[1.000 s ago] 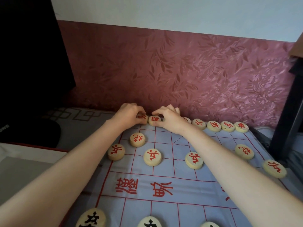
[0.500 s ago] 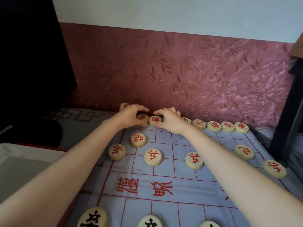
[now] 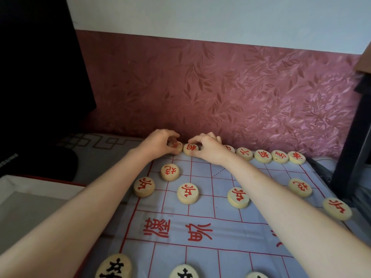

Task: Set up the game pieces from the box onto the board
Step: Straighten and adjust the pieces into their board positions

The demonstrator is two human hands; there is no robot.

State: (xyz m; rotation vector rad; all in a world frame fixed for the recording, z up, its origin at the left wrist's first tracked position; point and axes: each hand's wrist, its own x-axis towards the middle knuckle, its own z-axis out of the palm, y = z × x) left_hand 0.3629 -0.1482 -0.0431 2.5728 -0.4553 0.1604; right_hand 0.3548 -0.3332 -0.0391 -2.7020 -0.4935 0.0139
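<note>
A pale blue cloth board (image 3: 200, 251) with red grid lines lies in front of me. Round wooden pieces with red characters stand along its far edge and in two rows nearer me. At the far left of the back row, my left hand (image 3: 158, 143) pinches one red piece (image 3: 175, 146) between thumb and fingers. Right beside it, my right hand (image 3: 208, 149) grips the neighbouring red piece (image 3: 190, 149). The two pieces nearly touch. Pieces with black characters (image 3: 114, 267) sit at the near edge. The box is a shallow white tray (image 3: 30, 189) at the left.
A patterned dark red wall panel (image 3: 220, 93) rises right behind the board's far edge. A dark object (image 3: 36, 77) stands at the far left, and dark furniture (image 3: 357, 137) at the right edge. A grey patterned mat (image 3: 96, 149) lies left of the board.
Both hands stay at the back row's left end. The left hand's thumb has closed over its piece, and both pieces have shifted slightly, showing more of their red characters.
</note>
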